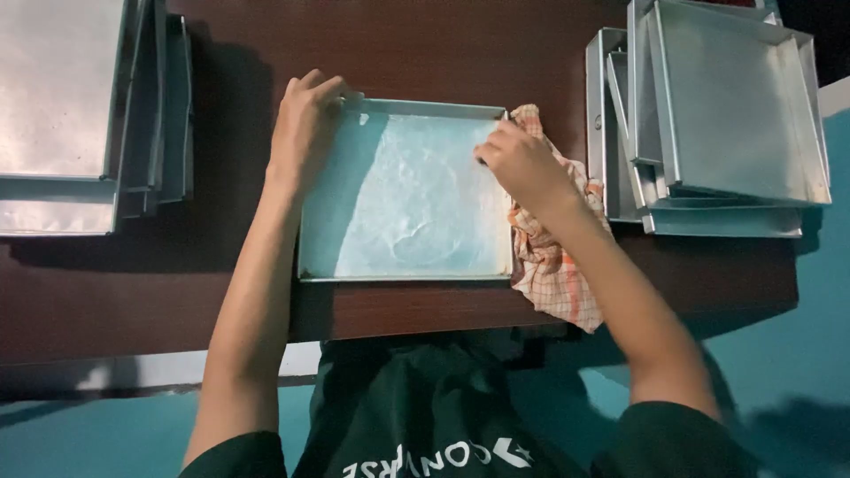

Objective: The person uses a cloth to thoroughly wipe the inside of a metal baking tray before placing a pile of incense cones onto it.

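Both bare forearms reach forward from dark short sleeves, elbows bent slightly outward. Left hand (pixel 303 133) lies palm down, fingers curled over an edge, wrist straight. Right hand (pixel 522 164) is knuckles up, fingers bunched and pressing downward, wrist angled inward.

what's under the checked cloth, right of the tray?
The checked cloth lies on the dark wooden table, draping over its front edge. The right hand presses its top. Anything beneath is covered.
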